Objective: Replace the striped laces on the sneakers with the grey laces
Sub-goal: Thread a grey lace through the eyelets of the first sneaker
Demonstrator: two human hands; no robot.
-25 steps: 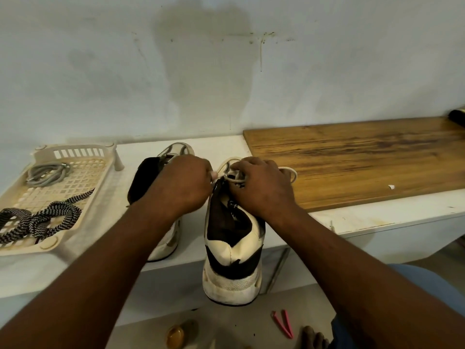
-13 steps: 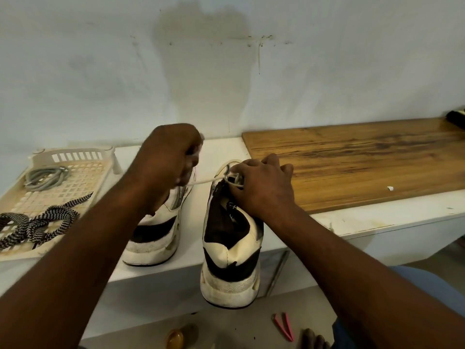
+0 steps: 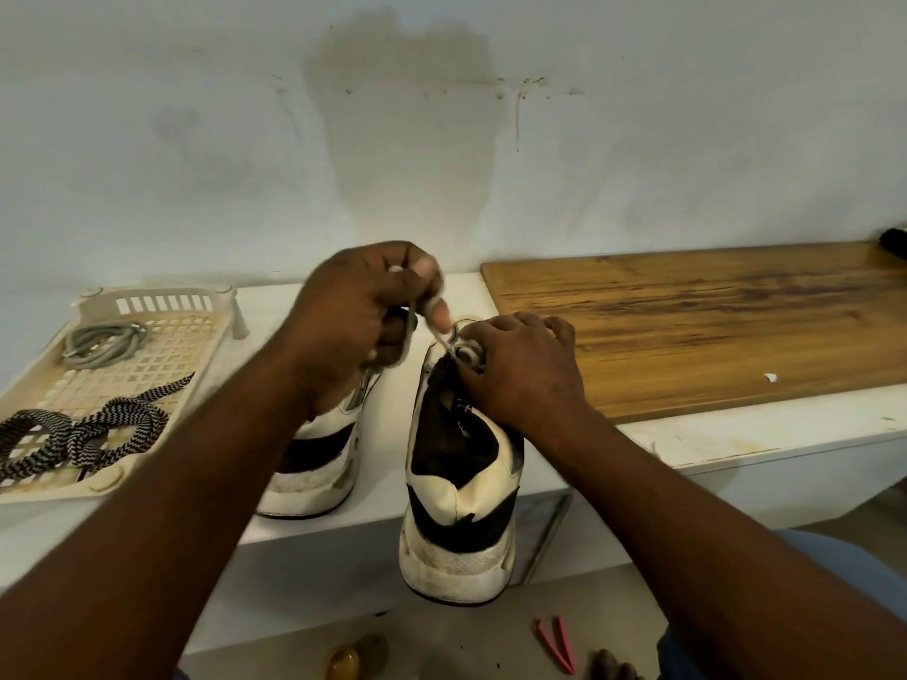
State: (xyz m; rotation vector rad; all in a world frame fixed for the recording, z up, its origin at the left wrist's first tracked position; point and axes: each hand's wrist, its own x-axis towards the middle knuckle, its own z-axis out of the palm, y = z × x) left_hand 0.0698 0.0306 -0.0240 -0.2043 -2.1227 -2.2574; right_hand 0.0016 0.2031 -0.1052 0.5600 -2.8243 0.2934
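Two shoes sit at the bench's (image 3: 736, 446) front edge: the left sneaker (image 3: 319, 466) and the right sneaker (image 3: 461, 488), which overhangs it. With the striped laces (image 3: 88, 434) in the tray (image 3: 147, 299) at the left end, relacing seems under way. The left hand (image 3: 358, 311) pinches a pale lace (image 3: 441, 340) taut from the right sneaker's top eyelets, and the right hand (image 3: 520, 370) clamps the upper there. Next, likely, comes threading the following eyelet.

Black-and-white zigzag striped laces (image 3: 83, 436) and plain grey laces (image 3: 105, 342) lie in a cream basket (image 3: 162, 304); both sneakers (image 3: 461, 488) are white with black panels.

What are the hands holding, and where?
The left hand pinches a pale lace close to the sneaker; the right hand grips that sneaker at its top eyelets.
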